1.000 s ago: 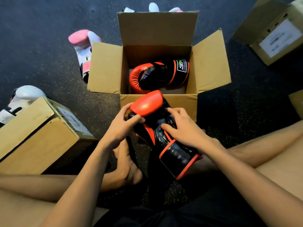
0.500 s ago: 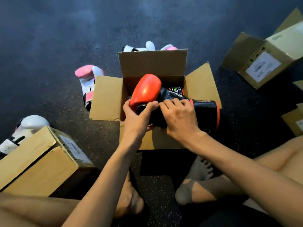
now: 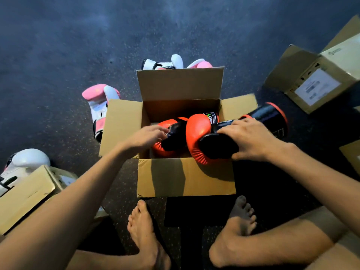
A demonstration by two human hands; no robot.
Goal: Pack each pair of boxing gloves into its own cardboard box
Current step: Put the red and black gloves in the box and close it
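Observation:
An open cardboard box stands on the floor between my feet. One red and black boxing glove lies inside it at the left. My right hand grips the second red and black glove across its black palm; its red head is in the box and its black cuff sticks out over the right flap. My left hand reaches into the box, fingertips at the first glove's black thumb; whether it grips is unclear.
Pink and white gloves lie on the dark floor left of the box and behind it. A white glove lies far left beside a cardboard box. More boxes stand at the right.
The second glove has come down from above the box so its red head is inside. My left hand has let go of it and moved to the glove lying in the box.

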